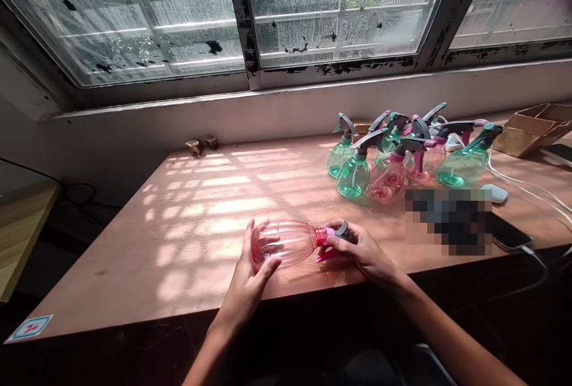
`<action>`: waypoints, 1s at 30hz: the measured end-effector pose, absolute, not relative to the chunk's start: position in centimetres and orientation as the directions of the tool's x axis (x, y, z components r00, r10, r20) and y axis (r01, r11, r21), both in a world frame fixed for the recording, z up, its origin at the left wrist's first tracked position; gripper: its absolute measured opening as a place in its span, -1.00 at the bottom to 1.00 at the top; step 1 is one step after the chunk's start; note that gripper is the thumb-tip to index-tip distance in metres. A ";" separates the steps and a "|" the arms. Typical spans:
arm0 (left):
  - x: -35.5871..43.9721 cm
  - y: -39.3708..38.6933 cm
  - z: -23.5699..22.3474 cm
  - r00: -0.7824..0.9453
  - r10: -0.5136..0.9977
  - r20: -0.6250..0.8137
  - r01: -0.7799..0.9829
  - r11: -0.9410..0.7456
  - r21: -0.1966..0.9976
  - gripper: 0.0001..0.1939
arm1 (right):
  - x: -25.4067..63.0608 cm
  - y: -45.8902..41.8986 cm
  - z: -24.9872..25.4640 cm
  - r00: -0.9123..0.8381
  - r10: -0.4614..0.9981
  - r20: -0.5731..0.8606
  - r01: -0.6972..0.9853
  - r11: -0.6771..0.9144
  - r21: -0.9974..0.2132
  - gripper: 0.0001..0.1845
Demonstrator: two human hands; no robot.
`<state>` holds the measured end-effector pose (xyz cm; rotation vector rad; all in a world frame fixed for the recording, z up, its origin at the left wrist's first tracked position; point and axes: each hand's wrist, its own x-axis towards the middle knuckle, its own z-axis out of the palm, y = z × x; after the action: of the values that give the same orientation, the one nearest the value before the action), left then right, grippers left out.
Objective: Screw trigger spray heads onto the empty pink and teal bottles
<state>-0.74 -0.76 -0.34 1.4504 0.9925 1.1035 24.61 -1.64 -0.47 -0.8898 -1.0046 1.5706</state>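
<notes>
A clear pink spray bottle [290, 244] lies on its side between my hands, just above the front part of the table, its neck pointing right. My left hand [252, 273] is wrapped round the bottle's base, thumb in front and fingers behind. At the neck, my right hand [364, 252] grips the grey and pink spray head [342, 232], whose pink trigger points down toward the table. The spray head sits at the threaded neck; whether it is fully screwed on I cannot tell. Part of the head is hidden by my right fingers.
Several green [353, 176] and pink spray bottles [388, 179] stand at the back right. A phone [509, 232] with a white cable, a white mouse [495, 193] and a cardboard box [531, 130] lie farther right. Two small brown objects [193, 148] sit at the back left.
</notes>
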 end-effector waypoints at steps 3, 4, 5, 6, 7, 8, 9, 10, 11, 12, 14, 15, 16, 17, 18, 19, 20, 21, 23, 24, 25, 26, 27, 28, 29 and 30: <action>-0.9 -0.5 -0.1 0.266 0.960 0.083 0.070 -0.105 0.992 -0.20 | 24.7 -1.7 -0.8 -0.158 0.987 -0.042 -0.356 -0.096 -0.929 -0.66; -0.9 -0.4 0.0 0.271 0.961 0.063 0.086 -0.089 0.992 -0.18 | 24.7 -1.7 -0.9 -0.140 0.990 -0.024 -0.363 -0.074 -0.929 -0.66; -1.0 -0.3 0.1 0.278 0.959 0.046 0.099 -0.076 0.992 -0.16 | 24.7 -1.7 -1.1 -0.124 0.992 -0.006 -0.372 -0.052 -0.927 -0.66; -1.0 -0.3 0.1 0.289 0.957 0.036 0.109 -0.071 0.992 -0.13 | 24.7 -1.7 -1.2 -0.115 0.993 0.007 -0.381 -0.038 -0.924 -0.67; -1.0 -0.3 0.1 0.302 0.953 0.033 0.116 -0.071 0.991 -0.11 | 24.8 -1.7 -1.4 -0.109 0.994 0.017 -0.387 -0.027 -0.922 -0.67; -1.0 -0.3 0.2 0.309 0.951 0.033 0.120 -0.073 0.990 -0.09 | 24.8 -1.7 -1.4 -0.107 0.994 0.025 -0.388 -0.019 -0.922 -0.68; -1.0 -0.3 0.2 0.307 0.951 0.034 0.122 -0.074 0.990 -0.09 | 24.8 -1.8 -1.5 -0.112 0.993 0.031 -0.385 -0.015 -0.923 -0.68; -1.0 -0.4 0.3 0.295 0.955 0.035 0.120 -0.073 0.990 -0.09 | 24.8 -1.8 -1.5 -0.120 0.992 0.032 -0.380 -0.016 -0.925 -0.68; -0.9 -0.5 0.3 0.277 0.960 0.033 0.116 -0.068 0.991 -0.10 | 24.8 -1.9 -1.4 -0.129 0.991 0.027 -0.373 -0.024 -0.927 -0.68; -0.9 -0.5 0.4 0.255 0.966 0.032 0.107 -0.061 0.992 -0.12 | 24.8 -2.0 -1.3 -0.136 0.991 0.017 -0.367 -0.034 -0.930 -0.67; -0.9 -0.6 0.6 0.216 0.976 0.038 0.089 -0.059 0.994 -0.16 | 24.7 -2.1 -1.1 -0.144 0.990 -0.006 -0.363 -0.058 -0.930 -0.67; -0.9 -0.6 0.6 0.204 0.978 0.048 0.082 -0.066 0.994 -0.19 | 24.7 -2.1 -1.0 -0.145 0.989 -0.013 -0.364 -0.065 -0.929 -0.67; -0.9 -0.7 0.7 0.199 0.978 0.057 0.079 -0.074 0.994 -0.21 | 24.7 -2.1 -1.0 -0.147 0.989 -0.014 -0.366 -0.068 -0.928 -0.67; -1.0 -0.7 0.6 0.198 0.978 0.066 0.078 -0.083 0.994 -0.23 | 24.7 -2.2 -1.0 -0.148 0.989 -0.009 -0.368 -0.064 -0.928 -0.67; -1.0 -0.7 0.6 0.201 0.977 0.070 0.077 -0.087 0.993 -0.24 | 24.7 -2.2 -1.1 -0.151 0.989 -0.001 -0.368 -0.057 -0.928 -0.67; -1.1 -0.6 0.5 0.206 0.976 0.072 0.075 -0.089 0.993 -0.25 | 24.7 -2.2 -1.2 -0.154 0.988 0.006 -0.365 -0.051 -0.929 -0.66; -1.2 -0.6 0.3 0.210 0.975 0.074 0.071 -0.091 0.993 -0.25 | 24.7 -2.2 -1.3 -0.156 0.988 0.010 -0.363 -0.048 -0.931 -0.65; -1.3 -0.6 0.2 0.216 0.973 0.077 0.067 -0.093 0.993 -0.25 | 24.7 -2.2 -1.4 -0.157 0.987 0.009 -0.360 -0.049 -0.932 -0.65; -1.4 -0.5 -0.1 0.233 0.969 0.085 0.060 -0.101 0.993 -0.24 | 24.7 -2.2 -1.6 -0.155 0.988 0.007 -0.354 -0.049 -0.934 -0.64; -1.5 -0.5 -0.2 0.245 0.965 0.089 0.058 -0.107 0.993 -0.23 | 24.7 -2.2 -1.6 -0.152 0.988 0.010 -0.348 -0.044 -0.936 -0.65; -1.5 -0.5 -0.3 0.255 0.962 0.094 0.060 -0.112 0.992 -0.22 | 24.7 -2.2 -1.6 -0.150 0.989 0.015 -0.341 -0.037 -0.939 -0.66; -1.5 -0.5 -0.3 0.265 0.960 0.094 0.062 -0.114 0.992 -0.22 | 24.6 -2.3 -1.6 -0.151 0.988 0.022 -0.332 -0.030 -0.943 -0.67; -1.5 -0.6 -0.3 0.268 0.959 0.092 0.065 -0.114 0.991 -0.22 | 24.6 -2.3 -1.5 -0.157 0.987 0.026 -0.325 -0.027 -0.945 -0.68; -1.5 -0.6 -0.2 0.268 0.959 0.087 0.072 -0.110 0.991 -0.22 | 24.6 -2.3 -1.4 -0.163 0.986 0.027 -0.320 -0.027 -0.947 -0.69; -1.4 -0.7 -0.1 0.267 0.961 0.077 0.082 -0.102 0.991 -0.22 | 24.6 -2.4 -1.3 -0.169 0.985 0.025 -0.317 -0.031 -0.948 -0.70; -1.4 -0.8 0.1 0.265 0.962 0.065 0.090 -0.092 0.992 -0.22 | 24.6 -2.4 -1.3 -0.172 0.985 0.022 -0.318 -0.034 -0.948 -0.71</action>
<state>-1.42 -0.79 0.08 1.4557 1.0430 1.0157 24.57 -2.42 -1.25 -0.8812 -1.0811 1.4756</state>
